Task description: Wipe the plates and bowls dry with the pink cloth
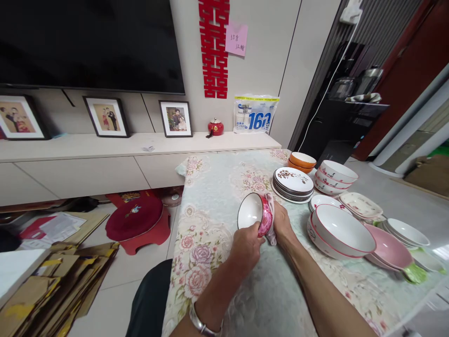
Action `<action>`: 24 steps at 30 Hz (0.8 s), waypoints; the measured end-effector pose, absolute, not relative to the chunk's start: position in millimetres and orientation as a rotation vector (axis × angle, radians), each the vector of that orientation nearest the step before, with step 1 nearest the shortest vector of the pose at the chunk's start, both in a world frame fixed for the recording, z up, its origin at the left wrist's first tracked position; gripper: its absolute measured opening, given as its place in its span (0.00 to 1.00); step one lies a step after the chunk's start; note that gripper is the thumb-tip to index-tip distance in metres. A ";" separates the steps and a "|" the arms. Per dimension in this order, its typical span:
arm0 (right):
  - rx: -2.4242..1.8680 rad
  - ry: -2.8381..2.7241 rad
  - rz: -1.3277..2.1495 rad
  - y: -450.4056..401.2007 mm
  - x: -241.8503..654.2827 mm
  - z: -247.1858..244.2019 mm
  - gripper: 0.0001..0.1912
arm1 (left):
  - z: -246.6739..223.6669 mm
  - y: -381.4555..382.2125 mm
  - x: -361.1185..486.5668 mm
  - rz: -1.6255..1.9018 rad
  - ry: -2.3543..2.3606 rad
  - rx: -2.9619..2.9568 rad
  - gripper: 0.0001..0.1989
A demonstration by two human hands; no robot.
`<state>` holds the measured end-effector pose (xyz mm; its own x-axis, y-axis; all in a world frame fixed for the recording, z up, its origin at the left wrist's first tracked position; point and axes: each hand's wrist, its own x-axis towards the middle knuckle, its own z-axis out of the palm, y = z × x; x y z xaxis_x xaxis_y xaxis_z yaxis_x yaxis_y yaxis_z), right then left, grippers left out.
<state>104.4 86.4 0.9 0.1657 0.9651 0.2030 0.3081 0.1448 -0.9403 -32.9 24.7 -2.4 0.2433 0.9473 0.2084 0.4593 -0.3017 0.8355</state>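
Note:
A small bowl, white inside with a pink floral outside, is tilted on its side above the table, its mouth facing left. My left hand grips its lower rim, thumb on the outer wall. Against the bowl's base my right hand presses a pale pink cloth; its fingers are mostly hidden behind the bowl and cloth. Just beyond stands a stack of plates, the top one with a brown flower pattern.
A floral tablecloth covers the table. On the right are orange bowls, stacked white bowls, large red-rimmed bowls and pink bowls. A red stool and flattened cardboard are on the floor at left.

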 end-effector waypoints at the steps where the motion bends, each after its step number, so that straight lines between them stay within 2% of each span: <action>1: -1.333 -1.399 0.726 84.1 102.5 0.9 0.32 | -1.8 25.5 -33.3 0.998 1.287 1.841 0.06; 6: -1.013 -1.895 0.252 66.3 87.5 7.7 0.25 | 2.2 31.9 -39.3 1.240 1.158 1.451 0.10; 9: -0.905 -2.006 0.186 64.2 86.3 11.2 0.24 | 5.1 33.2 -42.0 1.272 1.064 1.341 0.09; 11: -0.944 -1.894 0.318 68.8 90.4 10.6 0.24 | 8.3 32.0 -42.4 1.246 1.022 1.325 0.11; 17: -1.147 -1.203 1.058 82.9 96.5 6.9 0.23 | 19.1 27.9 -40.5 1.231 0.817 1.071 0.15; 20: -1.191 -1.028 1.178 82.3 94.0 6.7 0.23 | 21.4 28.0 -41.6 1.228 0.703 0.975 0.18; 24: -1.262 -0.899 1.221 83.8 97.7 2.1 0.20 | 21.7 26.1 -44.6 1.073 0.792 1.308 0.19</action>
<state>97.7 83.8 2.1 0.1786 0.9751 -0.1313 -0.1642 -0.1021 -0.9811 -44.6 26.1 21.7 0.3408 0.9331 0.1147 -0.1657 -0.0605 0.9843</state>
